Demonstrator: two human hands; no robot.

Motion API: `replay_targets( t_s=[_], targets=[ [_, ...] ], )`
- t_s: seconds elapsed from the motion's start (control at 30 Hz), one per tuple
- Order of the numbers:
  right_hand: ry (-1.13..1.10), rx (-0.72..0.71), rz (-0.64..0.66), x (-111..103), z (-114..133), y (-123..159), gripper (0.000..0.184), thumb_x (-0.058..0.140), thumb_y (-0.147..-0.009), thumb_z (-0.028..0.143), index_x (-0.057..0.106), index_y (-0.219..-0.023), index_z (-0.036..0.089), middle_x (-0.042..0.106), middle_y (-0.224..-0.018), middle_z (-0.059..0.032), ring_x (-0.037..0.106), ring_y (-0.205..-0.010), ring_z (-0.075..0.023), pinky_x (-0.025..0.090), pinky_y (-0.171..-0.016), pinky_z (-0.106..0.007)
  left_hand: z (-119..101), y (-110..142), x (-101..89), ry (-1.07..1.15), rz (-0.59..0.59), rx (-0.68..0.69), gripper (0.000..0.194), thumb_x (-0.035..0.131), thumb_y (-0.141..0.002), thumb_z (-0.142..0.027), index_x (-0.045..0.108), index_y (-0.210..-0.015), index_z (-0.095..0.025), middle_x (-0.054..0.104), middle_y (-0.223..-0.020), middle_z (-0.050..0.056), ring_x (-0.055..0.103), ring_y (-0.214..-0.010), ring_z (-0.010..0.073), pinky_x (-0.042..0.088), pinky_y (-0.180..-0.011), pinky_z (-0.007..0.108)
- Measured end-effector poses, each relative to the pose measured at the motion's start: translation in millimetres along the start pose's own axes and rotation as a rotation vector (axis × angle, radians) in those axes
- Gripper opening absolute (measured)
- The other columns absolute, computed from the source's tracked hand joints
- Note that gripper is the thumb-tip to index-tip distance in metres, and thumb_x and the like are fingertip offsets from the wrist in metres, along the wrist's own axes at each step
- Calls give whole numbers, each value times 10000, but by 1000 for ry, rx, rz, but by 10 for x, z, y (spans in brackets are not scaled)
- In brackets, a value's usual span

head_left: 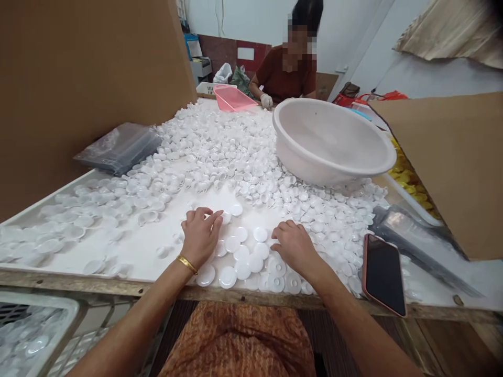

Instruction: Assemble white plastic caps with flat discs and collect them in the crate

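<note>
My left hand (199,236) rests palm down on the white table (129,251), fingers loosely curled over small round white plastic caps (241,254) laid flat near the front edge. My right hand (294,246) lies beside it, fingers bent down onto the same group of caps. A gold bangle (186,263) circles my left wrist. A large heap of white caps (236,157) covers the table's middle and far side. What the fingertips pinch, if anything, is hidden.
A big white basin (334,141) sits on the heap at the right. A phone (383,275) lies at the front right edge. Plastic bags (118,149) lie left. A pink tray (233,98) and a gloved person (286,73) are opposite. Cardboard (451,167) stands right.
</note>
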State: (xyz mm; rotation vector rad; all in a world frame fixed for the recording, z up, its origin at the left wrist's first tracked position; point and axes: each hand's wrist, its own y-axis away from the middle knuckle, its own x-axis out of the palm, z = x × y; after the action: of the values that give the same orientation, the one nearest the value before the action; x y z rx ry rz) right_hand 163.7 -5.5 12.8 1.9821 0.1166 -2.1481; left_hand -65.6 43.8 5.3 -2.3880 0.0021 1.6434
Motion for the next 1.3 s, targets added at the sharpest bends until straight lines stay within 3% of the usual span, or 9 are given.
replay_targets(
  t_s=[0.17,0.27,0.43,0.5,0.57,0.7,0.8,1.03,1.3],
  targets=[
    [-224,55,-56,-143,-133,3,53,624,-738,205,572,-741,193,615,-801,-27,536,-826,-197,371,-703,-303,97,69,-41,129,-54,8,287,423,-856,-305,682,-960,-237,566,-985,91,436,-912,243,370,-783,414],
    [-510,110,-85,-318,-82,-25,91,574,-778,283,549,-726,212,599,-718,13,543,-681,-158,381,-602,-266,-19,148,-105,356,-61,52,282,428,-852,-275,685,-921,-183,603,-877,86,491,-862,203,396,-797,358],
    [-814,-226,-247,-374,464,-335,73,543,-810,257,553,-751,214,600,-781,-6,557,-770,-168,438,-666,-282,-255,149,-164,925,245,-170,429,396,-850,-438,673,-729,-133,587,-556,26,522,-512,117,413,-533,245],
    [-819,-348,-349,-297,695,-531,53,536,-802,180,560,-766,210,604,-876,-34,548,-900,-185,448,-772,-317,-146,55,-206,1108,242,-301,367,498,-790,-429,672,-724,-113,582,-524,17,513,-481,104,407,-500,228],
    [-801,-418,-373,-214,871,-731,103,527,-795,135,575,-843,212,579,-1048,-58,514,-1034,-191,428,-875,-355,93,-91,-266,1214,123,-388,279,627,-687,-339,677,-830,-105,627,-604,20,539,-520,97,423,-526,217],
    [-645,-423,-285,-107,1106,-1070,296,505,-803,107,557,-1081,192,482,-1271,-88,454,-1154,-191,395,-952,-363,641,-421,-344,1148,-120,-517,371,667,-581,-203,648,-936,-95,612,-588,-13,556,-506,90,437,-529,209],
    [-475,-375,-240,-59,1235,-1254,331,496,-807,100,555,-1130,143,522,-1251,-105,469,-1141,-212,405,-939,-360,870,-582,-269,1078,-136,-552,279,653,-563,-170,655,-829,-86,583,-528,-21,544,-474,89,420,-486,200],
    [-267,-412,-166,64,1360,-1453,347,474,-821,127,559,-1154,177,550,-1239,-60,507,-1090,-211,422,-890,-349,976,-641,22,1045,-89,-556,193,637,-563,-140,658,-751,-103,533,-468,-41,455,-409,57,351,-409,176],
    [-213,-450,-151,89,1357,-1542,308,468,-831,145,587,-1110,196,586,-1189,-52,505,-1085,-204,406,-881,-339,983,-650,35,1038,-48,-548,175,637,-590,-186,652,-750,-117,535,-489,-33,445,-407,63,315,-372,173]
  ],
)
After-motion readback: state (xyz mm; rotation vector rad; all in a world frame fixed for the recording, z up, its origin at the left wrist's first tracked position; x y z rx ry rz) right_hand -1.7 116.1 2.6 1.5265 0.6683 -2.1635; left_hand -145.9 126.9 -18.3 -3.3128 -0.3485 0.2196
